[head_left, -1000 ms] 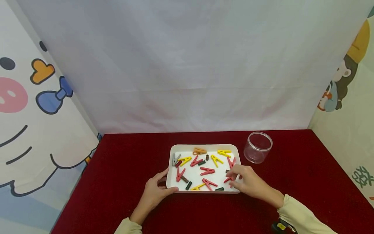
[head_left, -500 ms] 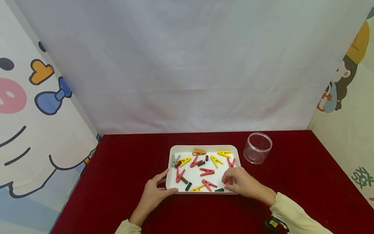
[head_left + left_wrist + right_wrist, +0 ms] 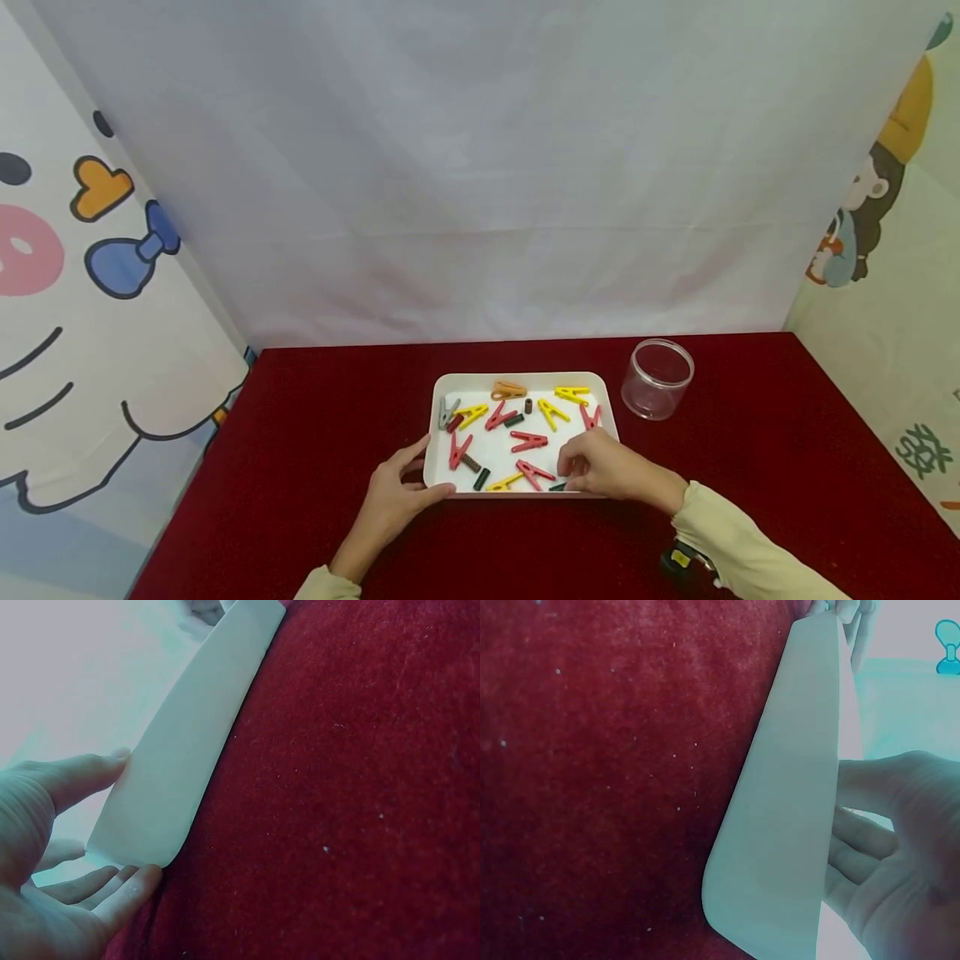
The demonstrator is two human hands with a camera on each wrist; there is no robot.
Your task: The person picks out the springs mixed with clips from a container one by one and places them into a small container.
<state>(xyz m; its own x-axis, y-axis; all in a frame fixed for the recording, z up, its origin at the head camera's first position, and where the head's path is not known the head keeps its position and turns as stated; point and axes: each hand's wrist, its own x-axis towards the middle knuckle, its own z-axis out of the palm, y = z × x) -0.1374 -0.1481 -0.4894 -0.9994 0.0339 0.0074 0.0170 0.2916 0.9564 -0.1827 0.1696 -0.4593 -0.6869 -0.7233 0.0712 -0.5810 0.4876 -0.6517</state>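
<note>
Currently, the left hand (image 3: 393, 493) pinches the white tray (image 3: 187, 720), set on red cloth (image 3: 352, 400), by its near-left corner, while the right hand (image 3: 613, 467) bends its fingers inside, near red clips (image 3: 537, 441), whether pinching anything I cannot tell.

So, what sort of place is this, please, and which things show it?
I cannot be sure, but it looks like a small screened-off table booth: a white hanging cloth stands behind a red-covered table, between a cartoon-printed left panel and right panel.
</note>
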